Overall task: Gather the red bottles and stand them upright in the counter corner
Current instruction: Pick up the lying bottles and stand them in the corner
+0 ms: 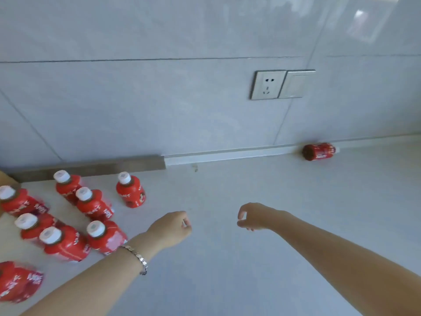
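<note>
The one stray red bottle (319,152) lies on its side far to the right on the counter (227,281), tucked against the strip at the foot of the tiled wall. Its long axis runs along that wall, with the dark round base to the left and what looks like the white cap to the right. The other bottles (91,204) stand upright with white caps on top, grouped at the left by the corner. One at the lower left edge is cut off, so I cannot tell how it sits. Both hands hover over bare counter between the group and the stray, well apart from it. The left hand (173,229), with a bracelet (136,258) on its wrist, has its fingers loosely curled under and grasps nothing. The right hand (252,216) forms a loose curl of fingers and thumb, also empty. The stray is probably a small plastic bottle in a glossy sleeve: fairly light, stiff enough to squeeze, a bit slick, not fragile, and apt to roll. The wide middle of the body seems the safest hold, fingers wrapped across it, then tipping the cap end upward to stand it
</note>
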Demonstrator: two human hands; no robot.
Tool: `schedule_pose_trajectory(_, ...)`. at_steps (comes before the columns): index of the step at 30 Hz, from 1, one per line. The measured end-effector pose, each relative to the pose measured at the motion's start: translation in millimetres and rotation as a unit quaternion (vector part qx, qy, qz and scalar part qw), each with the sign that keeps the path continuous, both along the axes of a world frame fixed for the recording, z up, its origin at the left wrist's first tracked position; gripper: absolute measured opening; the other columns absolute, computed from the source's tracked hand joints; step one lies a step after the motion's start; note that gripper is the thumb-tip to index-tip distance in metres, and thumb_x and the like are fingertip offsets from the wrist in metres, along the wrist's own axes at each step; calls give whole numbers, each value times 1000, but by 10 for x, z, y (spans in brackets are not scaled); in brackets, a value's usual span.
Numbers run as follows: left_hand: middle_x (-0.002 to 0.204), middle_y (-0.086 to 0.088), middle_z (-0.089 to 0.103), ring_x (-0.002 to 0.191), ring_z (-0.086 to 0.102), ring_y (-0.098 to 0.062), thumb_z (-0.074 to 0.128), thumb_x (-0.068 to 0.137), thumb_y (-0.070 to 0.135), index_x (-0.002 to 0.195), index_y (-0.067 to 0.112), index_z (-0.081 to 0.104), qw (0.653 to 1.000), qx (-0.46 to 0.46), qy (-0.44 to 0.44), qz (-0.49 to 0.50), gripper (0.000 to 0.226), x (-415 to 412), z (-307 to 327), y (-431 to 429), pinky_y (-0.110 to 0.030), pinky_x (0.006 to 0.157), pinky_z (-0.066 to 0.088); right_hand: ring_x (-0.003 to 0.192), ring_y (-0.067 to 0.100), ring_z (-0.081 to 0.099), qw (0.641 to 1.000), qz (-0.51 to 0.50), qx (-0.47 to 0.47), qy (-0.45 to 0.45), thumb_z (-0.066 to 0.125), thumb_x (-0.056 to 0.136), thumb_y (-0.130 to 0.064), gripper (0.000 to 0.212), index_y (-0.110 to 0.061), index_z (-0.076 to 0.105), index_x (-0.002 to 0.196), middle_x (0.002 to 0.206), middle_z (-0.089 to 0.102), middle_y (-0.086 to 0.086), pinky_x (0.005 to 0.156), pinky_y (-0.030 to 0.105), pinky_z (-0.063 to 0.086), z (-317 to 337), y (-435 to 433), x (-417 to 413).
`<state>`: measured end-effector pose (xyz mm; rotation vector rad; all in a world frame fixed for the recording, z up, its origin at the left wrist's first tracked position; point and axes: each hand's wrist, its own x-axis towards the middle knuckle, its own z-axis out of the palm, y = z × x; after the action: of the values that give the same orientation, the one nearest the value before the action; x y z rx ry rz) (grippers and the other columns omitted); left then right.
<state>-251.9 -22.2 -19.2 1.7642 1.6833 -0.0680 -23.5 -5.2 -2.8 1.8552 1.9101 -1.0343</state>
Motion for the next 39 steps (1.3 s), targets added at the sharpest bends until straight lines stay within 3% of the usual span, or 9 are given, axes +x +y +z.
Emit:
schedule_pose_trajectory(4,108,-2,63,98,58,-22,49,88,26,86,24,51,998,9,6,-60,4,1109,74,422,-28,85,45,78,18,55,996,-84,24,-35,47,90,-20,32,-5,62,115,82,61,5,52,15,34,25,82,1328)
schedule_pose_trajectory(7,103,-2,62,96,59,-23,49,88,24,84,24,51,998,19,-3,-67,5,1950,42,650,-28,84,46,77,18,54,991,-115,39,-56,47,88,-18,34,-2,63,114,84,61,4,54,21,37,-30,231,2236)
schedule_pose_trajectory(11,94,1,60,94,59,-23,46,87,22,79,25,50,998,20,-4,-65,9,2986,-60,925,-26,78,42,108,18,54,988,-117,45,-86,48,92,-26,33,-12,57,121,123,58,2,89,29,43,-129,532,3276)
schedule_pose_trajectory(13,98,0,62,101,61,-24,45,87,22,85,24,53,998,28,5,-61,8,3436,-90,1103,-28,82,45,122,19,50,988,-111,46,-96,48,92,-28,33,-15,57,121,132,54,1,99,31,41,-185,706,3728)
schedule_pose_trajectory(18,126,-6,54,116,54,-25,49,90,24,123,15,50,995,77,17,-57,34,4380,-168,1652,-35,96,43,125,18,48,987,-118,42,-100,47,92,-30,32,-19,55,122,134,52,-1,98,30,40,-326,1160,4606)
schedule_pose_trajectory(23,136,-8,45,125,46,-26,62,82,27,132,11,40,985,140,52,-91,57,5108,-345,2264,-39,100,42,121,18,50,988,-126,54,-77,45,93,-31,30,-23,55,121,127,56,-2,94,30,41,-530,1569,5109)
schedule_pose_trajectory(28,139,-7,41,130,39,-27,71,74,30,136,12,33,973,144,119,-138,75,5578,-661,2744,-35,107,32,116,16,53,991,-109,65,-50,44,95,-31,29,-23,55,121,121,60,-3,88,27,41,-708,1833,5380)
schedule_pose_trajectory(33,135,-8,41,124,36,-29,72,72,36,135,12,34,960,180,173,-127,77,5709,-890,2879,-36,105,32,93,14,47,990,-127,54,-36,44,94,-31,30,-24,55,121,120,58,-2,85,24,39,-850,1898,5556)
schedule_pose_trajectory(39,134,-5,48,125,41,-25,72,71,34,133,13,35,943,183,194,-199,75,5668,-822,2611,-35,105,33,113,19,55,990,-125,30,-59,43,95,-31,32,-22,53,124,128,56,-1,84,25,39,-828,1724,5623)
